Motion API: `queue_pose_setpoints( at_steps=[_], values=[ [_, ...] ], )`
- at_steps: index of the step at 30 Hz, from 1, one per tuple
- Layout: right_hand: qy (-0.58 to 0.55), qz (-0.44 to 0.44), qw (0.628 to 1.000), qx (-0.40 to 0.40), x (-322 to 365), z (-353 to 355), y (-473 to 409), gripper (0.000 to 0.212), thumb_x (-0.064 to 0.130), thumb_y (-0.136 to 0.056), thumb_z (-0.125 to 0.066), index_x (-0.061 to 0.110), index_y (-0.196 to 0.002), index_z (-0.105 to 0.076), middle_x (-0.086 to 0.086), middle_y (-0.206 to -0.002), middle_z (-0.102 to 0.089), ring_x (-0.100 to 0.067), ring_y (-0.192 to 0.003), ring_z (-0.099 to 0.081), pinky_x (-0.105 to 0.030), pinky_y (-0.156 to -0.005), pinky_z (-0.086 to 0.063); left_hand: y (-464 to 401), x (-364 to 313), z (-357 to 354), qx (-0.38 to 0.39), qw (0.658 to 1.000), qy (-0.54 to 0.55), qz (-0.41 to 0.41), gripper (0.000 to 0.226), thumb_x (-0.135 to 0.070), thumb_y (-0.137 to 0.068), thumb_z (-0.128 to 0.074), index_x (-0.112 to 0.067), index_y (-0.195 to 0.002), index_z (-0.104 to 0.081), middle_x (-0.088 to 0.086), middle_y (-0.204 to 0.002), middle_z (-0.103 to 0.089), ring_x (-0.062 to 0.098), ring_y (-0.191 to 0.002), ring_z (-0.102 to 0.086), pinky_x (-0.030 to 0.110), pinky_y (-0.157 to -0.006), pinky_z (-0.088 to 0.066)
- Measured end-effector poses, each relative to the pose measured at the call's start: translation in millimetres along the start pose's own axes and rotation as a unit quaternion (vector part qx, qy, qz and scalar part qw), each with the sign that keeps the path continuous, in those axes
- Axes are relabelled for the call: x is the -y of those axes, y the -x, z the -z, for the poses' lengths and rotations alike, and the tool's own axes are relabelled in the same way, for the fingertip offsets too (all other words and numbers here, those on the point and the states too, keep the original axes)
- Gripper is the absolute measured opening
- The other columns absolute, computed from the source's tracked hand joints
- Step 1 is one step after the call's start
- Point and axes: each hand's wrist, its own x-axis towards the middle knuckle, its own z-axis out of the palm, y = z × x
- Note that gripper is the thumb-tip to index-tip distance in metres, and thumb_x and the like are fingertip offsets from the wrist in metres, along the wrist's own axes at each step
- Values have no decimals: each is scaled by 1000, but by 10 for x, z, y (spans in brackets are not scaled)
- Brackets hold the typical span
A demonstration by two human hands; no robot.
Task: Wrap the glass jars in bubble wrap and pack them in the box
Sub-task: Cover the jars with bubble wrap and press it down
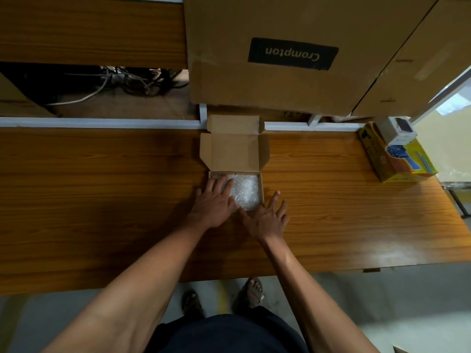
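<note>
The wooden table (102, 200) held a small cardboard box (234, 154), lid flap standing open behind it, with the bubble wrap bundle (246, 191) lying inside; no glass showed through it. The left hand (214, 202) lay flat on the bundle, fingers straight and pressing. The right hand (267, 220) rested spread at the box's near right corner, gripping nothing. Pressing too hard risked cracking a jar, and a bulging bundle might have stopped the lid from closing; the box could also have slid on the smooth table
</note>
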Motion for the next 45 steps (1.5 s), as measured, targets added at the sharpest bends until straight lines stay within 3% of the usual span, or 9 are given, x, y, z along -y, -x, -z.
queue_pose_setpoints(
  at_steps=[4, 9, 12, 15, 19, 23, 27, 32, 45],
  values=[
    [61, 24, 995, -72, -68, -70, 126, 78, 79, -96, -36, 19, -140, -60, -15, -172, 22, -46, -158, 7, -59, -124, -13, -9, -2, 6, -7, 1000, 2, 3, 63, -50, -108, -23, -28, -166, -11, -6, -174, -5, 25, -157, -5, 60, -119, -21],
    [-5, -30, 999, 31, 77, 57, -33, 106, 92, -89, -20, 13, -157, -43, -18, -170, 26, -47, -157, 16, -62, -125, -4, -5, 8, -16, -5, 1000, -12, -2, 64, -52, -109, -22, -28, -167, -9, -5, -174, -3, 26, -158, -3, 61, -120, -21],
    [17, -31, 998, 60, 97, 88, -98, 105, 89, -92, -14, 13, -156, -45, -18, -171, 20, -47, -157, 15, -61, -125, -5, -5, 8, -14, -6, 1000, -14, -4, 64, -53, -109, -21, -28, -167, -9, -6, -174, -3, 27, -158, -4, 61, -119, -23],
    [107, 32, 991, -68, 17, 14, -102, 75, 69, -104, -26, 14, -138, -64, -16, -174, -8, -48, -158, -6, -59, -122, -21, -7, 13, -12, -16, 1000, -9, -3, 63, -51, -108, -22, -27, -166, -11, -5, -174, -6, 26, -157, -6, 60, -118, -25],
    [100, 171, 947, -252, 23, 3, -209, 45, 45, -100, -53, 15, -133, -59, -21, -156, -44, -48, -140, -39, -58, -103, -43, -9, 27, -43, -22, 1000, -13, -8, 63, -51, -108, -21, -27, -166, -12, -4, -173, -8, 26, -156, -7, 59, -117, -26],
    [156, 214, 944, -198, 134, -6, -455, 49, 44, -102, -50, 18, -143, -52, -17, -145, -48, -41, -126, -46, -54, -97, -42, -11, 25, -43, -28, 999, -22, -9, 62, -50, -108, -23, -26, -164, -18, -4, -173, -9, 25, -156, -9, 58, -117, -26],
    [163, 189, 958, -140, 92, -122, -627, 62, 52, -104, -43, 21, -157, -32, -12, -157, -38, -41, -135, -38, -58, -107, -35, 6, 24, -39, -53, 998, -39, -12, 65, -51, -105, -21, -24, -163, -23, -3, -172, -17, 24, -154, -16, 58, -118, -23],
    [166, 188, 959, -132, 90, -149, -634, 65, 54, -106, -33, 21, -161, -23, -12, -164, -31, -42, -146, -30, -62, -116, -28, 37, 10, -73, -81, 994, -79, 12, 74, -60, -103, -22, -18, -164, -22, 2, -170, -20, 31, -158, -9, 72, -121, -6],
    [167, 175, 962, -125, 89, -46, -694, 69, 66, -101, -33, 18, -151, -36, -8, -146, -43, -38, -137, -35, -58, -112, -30, -94, 47, 7, -72, 992, -94, 35, 87, -72, -95, -24, -16, -162, -29, 3, -165, -32, 36, -159, -4, 72, -120, 4]
  ],
)
